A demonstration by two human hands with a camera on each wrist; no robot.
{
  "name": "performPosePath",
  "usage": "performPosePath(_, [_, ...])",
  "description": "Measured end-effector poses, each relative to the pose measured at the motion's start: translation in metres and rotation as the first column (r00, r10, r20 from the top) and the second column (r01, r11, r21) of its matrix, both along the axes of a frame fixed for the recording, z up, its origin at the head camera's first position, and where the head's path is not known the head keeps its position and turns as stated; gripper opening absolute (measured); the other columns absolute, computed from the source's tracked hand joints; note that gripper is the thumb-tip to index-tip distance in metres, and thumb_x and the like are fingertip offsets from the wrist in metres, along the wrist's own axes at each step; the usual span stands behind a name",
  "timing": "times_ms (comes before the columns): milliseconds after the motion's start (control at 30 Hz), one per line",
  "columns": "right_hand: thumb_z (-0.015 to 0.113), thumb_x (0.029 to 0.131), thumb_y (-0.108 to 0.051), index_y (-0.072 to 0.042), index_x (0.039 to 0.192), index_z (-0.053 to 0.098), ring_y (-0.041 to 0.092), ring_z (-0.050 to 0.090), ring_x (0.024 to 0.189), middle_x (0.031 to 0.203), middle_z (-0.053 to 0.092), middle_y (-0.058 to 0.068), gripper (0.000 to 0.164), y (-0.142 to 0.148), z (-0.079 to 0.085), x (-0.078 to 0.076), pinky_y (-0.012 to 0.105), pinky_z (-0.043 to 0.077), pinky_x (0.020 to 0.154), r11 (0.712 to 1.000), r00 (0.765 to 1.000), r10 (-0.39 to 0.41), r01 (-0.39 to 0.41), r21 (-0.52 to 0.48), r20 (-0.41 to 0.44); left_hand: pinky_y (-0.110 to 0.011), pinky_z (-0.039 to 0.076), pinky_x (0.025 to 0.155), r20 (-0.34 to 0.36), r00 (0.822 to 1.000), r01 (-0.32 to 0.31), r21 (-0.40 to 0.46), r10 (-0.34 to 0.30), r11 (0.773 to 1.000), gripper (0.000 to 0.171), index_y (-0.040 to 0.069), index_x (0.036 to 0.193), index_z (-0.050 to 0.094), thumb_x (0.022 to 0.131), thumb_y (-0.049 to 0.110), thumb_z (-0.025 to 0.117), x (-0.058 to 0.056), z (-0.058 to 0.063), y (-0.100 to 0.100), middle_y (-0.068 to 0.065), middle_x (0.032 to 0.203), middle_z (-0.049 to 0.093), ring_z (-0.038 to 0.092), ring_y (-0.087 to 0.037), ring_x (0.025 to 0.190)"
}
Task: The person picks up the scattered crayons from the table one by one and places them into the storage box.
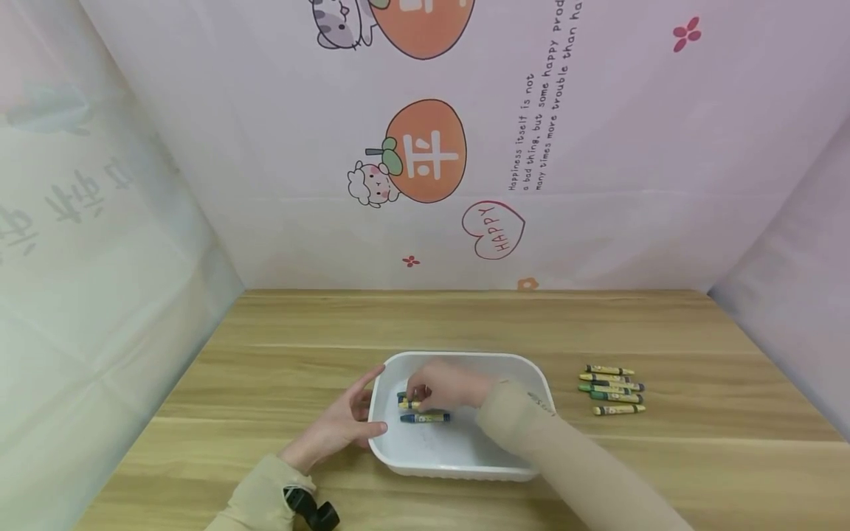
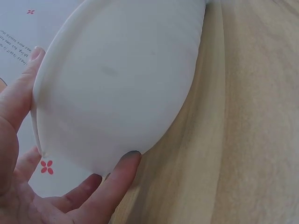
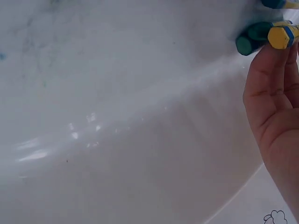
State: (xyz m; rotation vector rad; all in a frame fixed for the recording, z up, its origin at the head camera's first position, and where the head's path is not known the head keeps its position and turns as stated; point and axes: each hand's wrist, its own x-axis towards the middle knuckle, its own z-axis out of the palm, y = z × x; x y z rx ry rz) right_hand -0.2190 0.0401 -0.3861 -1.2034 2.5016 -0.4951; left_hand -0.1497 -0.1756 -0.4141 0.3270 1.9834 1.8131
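A white plastic basin (image 1: 465, 457) sits on the table. My left hand (image 1: 339, 420) holds it at the left end, thumb over the rim and fingers along the outer wall (image 2: 112, 93). Inside the basin, my right hand (image 1: 451, 387) pinches a yellow crayon (image 1: 409, 405) near its left side. The yellow crayon's blunt end (image 3: 279, 37) shows at the fingertips in the right wrist view, right against a dark green crayon (image 3: 245, 45). A blue crayon (image 1: 425, 418) lies on the basin floor, nearer to me than the right hand. The fingers partly hide the green and yellow crayons.
Several crayons (image 1: 614, 397), yellow, green and dark-tipped, lie in a loose group on the wooden table (image 1: 299, 332) right of the basin. A printed cloth (image 1: 598, 147) rises along the table's back edge. My right forearm (image 1: 564, 450) crosses the basin's right rim.
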Motion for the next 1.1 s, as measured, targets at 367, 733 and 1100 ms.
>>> performPosePath(367, [0.072,0.082,-0.010,-0.011,0.096,0.070,0.006,0.051,0.072,0.078,0.060,-0.007,0.015,0.004,0.011,0.000,0.019,0.047,0.066,0.997,0.995,-0.067,0.069,-0.024,0.074,-0.044,0.059,0.072,-0.002,1.000,-0.001,-0.005,0.001,1.000,0.093,0.011,0.153,0.008,0.082,-0.003,0.066,0.000,0.000,0.000,-0.038,0.141,0.025,0.057,-0.033,0.109])
performPosePath(733, [0.069,0.085,-0.012,-0.010,0.108,0.068,0.011,0.054,0.083,0.083,0.061,-0.007,0.022,0.022,0.051,0.006,0.024,0.050,0.074,0.994,0.992,-0.096,0.099,-0.036,0.076,-0.042,0.059,0.073,-0.018,1.000,-0.019,-0.038,0.018,0.999,0.093,0.011,0.152,0.010,0.081,-0.002,0.068,-0.001,-0.003,0.000,-0.037,0.140,0.029,0.057,-0.033,0.110])
performPosePath(1100, [0.069,0.084,-0.007,-0.009,0.104,0.068,0.007,0.056,0.081,0.085,0.064,-0.005,0.020,0.062,0.080,0.018,0.021,0.053,0.074,0.988,1.000,-0.028,0.027,-0.151,-0.003,-0.042,0.059,0.072,-0.018,1.000,-0.024,-0.035,0.023,0.999,0.092,0.011,0.153,0.011,0.081,-0.003,0.068,-0.001,-0.003,0.001,-0.037,0.141,0.027,0.057,-0.032,0.109])
